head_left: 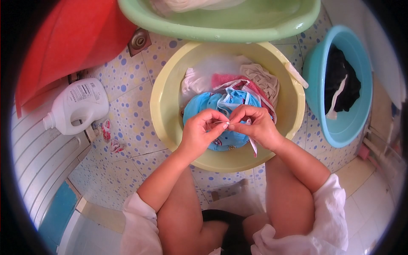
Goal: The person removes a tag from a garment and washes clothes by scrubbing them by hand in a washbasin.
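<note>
Above the yellow basin [158,106], my left hand [205,131] and my right hand [254,125] meet, fingertips almost touching. Both are closed in a pinch on a thin white string [217,123], which forms a small loop near the left fingers. Directly beneath lies a bright blue patterned garment [199,104] with white trim, partly hidden by my hands. A white label-like strip [254,146] hangs below the right hand. Behind the blue cloth are a pink cloth [221,79], a beige cloth [264,83] and a white cloth [193,83] in cloudy water.
A green tub [221,32] with pale cloth in it stands beyond the basin. On the right, a blue basin [315,85] contains dark clothing [340,80]. A white detergent bottle [83,104] lies at left near crumpled wrappers [111,138]. A floor drain [139,41] sits by a red surface.
</note>
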`<state>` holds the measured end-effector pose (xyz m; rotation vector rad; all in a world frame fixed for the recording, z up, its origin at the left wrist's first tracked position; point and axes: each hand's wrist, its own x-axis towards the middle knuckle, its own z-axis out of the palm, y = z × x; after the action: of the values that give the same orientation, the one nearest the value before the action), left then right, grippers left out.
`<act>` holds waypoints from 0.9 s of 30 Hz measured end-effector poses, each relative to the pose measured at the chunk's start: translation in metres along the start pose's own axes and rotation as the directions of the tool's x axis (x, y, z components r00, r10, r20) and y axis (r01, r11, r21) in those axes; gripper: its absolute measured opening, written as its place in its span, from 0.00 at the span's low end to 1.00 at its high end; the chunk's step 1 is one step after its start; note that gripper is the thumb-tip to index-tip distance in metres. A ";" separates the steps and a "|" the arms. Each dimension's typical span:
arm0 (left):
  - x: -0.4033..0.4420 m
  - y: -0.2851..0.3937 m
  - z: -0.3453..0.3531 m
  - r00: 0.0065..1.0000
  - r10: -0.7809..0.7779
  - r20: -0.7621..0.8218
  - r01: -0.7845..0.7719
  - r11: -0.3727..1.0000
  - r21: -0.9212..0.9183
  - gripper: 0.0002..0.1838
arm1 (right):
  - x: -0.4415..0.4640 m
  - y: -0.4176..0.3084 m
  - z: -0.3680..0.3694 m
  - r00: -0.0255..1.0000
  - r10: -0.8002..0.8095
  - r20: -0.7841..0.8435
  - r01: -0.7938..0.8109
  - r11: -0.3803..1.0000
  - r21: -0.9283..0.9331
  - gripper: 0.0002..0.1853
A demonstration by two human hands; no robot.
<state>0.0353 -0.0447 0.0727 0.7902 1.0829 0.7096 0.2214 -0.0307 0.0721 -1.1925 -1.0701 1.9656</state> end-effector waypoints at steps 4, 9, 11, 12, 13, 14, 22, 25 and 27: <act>0.003 0.006 -0.001 0.993 0.119 0.025 -0.122 0.978 0.166 0.04 | 0.000 0.000 -0.001 0.999 0.048 -0.008 -0.048 0.998 -0.040 0.03; 0.004 0.015 -0.001 0.970 0.239 0.040 -0.235 0.888 0.396 0.04 | -0.001 -0.004 0.000 0.999 0.005 -0.046 -0.010 0.992 -0.125 0.04; 0.002 0.015 -0.001 0.982 0.188 0.011 -0.179 0.915 0.362 0.04 | -0.002 -0.005 0.000 0.996 -0.070 -0.047 0.056 0.965 -0.256 0.04; 0.002 0.014 -0.001 0.982 0.188 0.010 -0.179 0.915 0.362 0.04 | -0.002 -0.006 0.001 0.988 -0.152 -0.032 0.134 0.937 -0.322 0.04; 0.001 0.013 0.000 0.988 0.153 -0.014 -0.139 0.929 0.343 0.04 | -0.002 -0.008 0.003 0.973 -0.232 -0.012 0.209 0.899 -0.385 0.04; 0.000 0.012 0.000 0.993 0.116 -0.038 -0.098 0.941 0.323 0.04 | -0.002 -0.010 0.003 0.973 -0.231 -0.012 0.209 0.899 -0.385 0.04; 0.001 0.014 -0.002 0.987 0.163 -0.012 -0.148 0.924 0.353 0.03 | -0.002 -0.017 0.004 0.978 -0.202 0.045 0.199 0.866 -0.459 0.04; 0.002 0.015 -0.002 0.981 0.194 0.013 -0.185 0.915 0.359 0.03 | -0.002 -0.019 0.005 0.996 -0.085 -0.005 0.078 0.931 -0.357 0.04; 0.001 0.013 -0.002 0.980 0.196 0.020 -0.190 0.917 0.351 0.03 | -0.003 -0.019 0.004 0.999 -0.032 -0.002 0.030 0.944 -0.329 0.04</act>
<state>0.0322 -0.0360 0.0827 1.2147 1.1729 0.6961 0.2202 -0.0245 0.0912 -1.3432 -1.4465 1.8019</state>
